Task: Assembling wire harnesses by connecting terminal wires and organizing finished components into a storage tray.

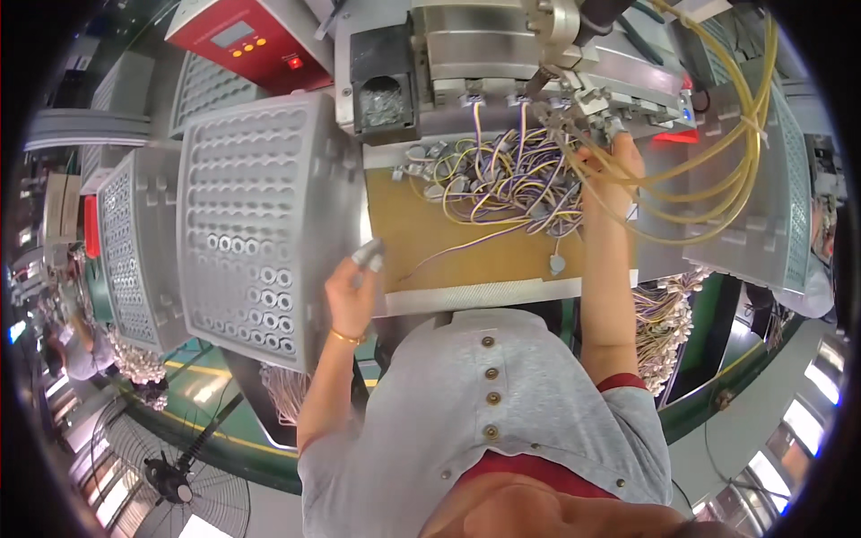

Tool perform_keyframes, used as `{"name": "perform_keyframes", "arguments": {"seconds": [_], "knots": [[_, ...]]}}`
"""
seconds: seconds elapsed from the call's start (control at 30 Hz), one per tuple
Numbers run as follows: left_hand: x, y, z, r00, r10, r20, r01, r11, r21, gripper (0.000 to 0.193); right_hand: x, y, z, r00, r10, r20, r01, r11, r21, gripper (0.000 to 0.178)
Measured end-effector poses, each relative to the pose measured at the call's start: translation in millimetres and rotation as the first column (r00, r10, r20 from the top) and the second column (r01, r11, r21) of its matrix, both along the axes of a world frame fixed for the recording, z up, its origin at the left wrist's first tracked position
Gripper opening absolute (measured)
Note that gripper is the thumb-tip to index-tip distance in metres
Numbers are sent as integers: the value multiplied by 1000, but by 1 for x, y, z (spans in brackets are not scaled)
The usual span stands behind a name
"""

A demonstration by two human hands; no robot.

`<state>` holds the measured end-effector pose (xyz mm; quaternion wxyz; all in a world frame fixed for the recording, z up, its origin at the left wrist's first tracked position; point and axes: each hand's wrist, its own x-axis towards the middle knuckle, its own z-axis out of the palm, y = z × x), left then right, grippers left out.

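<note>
My left hand (350,294) is beside the left edge of a brown work mat (404,238). Grey covers sit on its fingertips, and thumb and finger come together in a pinch; anything between them is too small to make out. My right hand (614,169) reaches up to a metal fixture (592,103) at the bench's back right. Its fingers are curled against the fixture, partly hidden by yellow tubes, so what they grip is unclear. Between the hands lies a tangled heap of purple, yellow and white wires (520,184) with small round grey ends.
A grey tray (300,179) with rows of ring-shaped parts stands tilted on the left. Behind it is a red control box (251,40). A black bin (384,85) sits behind the mat. Yellow tubes (749,134) loop over the right side. A fan (175,475) stands lower left.
</note>
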<state>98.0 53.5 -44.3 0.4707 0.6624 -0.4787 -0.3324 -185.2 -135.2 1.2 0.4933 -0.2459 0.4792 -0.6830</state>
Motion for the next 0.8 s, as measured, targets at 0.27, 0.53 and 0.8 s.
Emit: {"name": "perform_keyframes", "arguments": {"seconds": [0.27, 0.53, 0.8], "knots": [[-19, 10, 13, 655, -267, 707, 386, 923, -9, 25, 5, -11, 14, 992, 69, -107, -61, 995, 84, 19], [-22, 5, 47, 950, -60, -306, 83, 995, 61, 26, 3, 70, 50, 675, 304, -673, -290, 947, 137, 11], [-31, -16, 100, 827, -66, 558, 326, 866, -380, 36, 82, 100, 30, 276, 600, -751, -923, 383, -33, 15]]}}
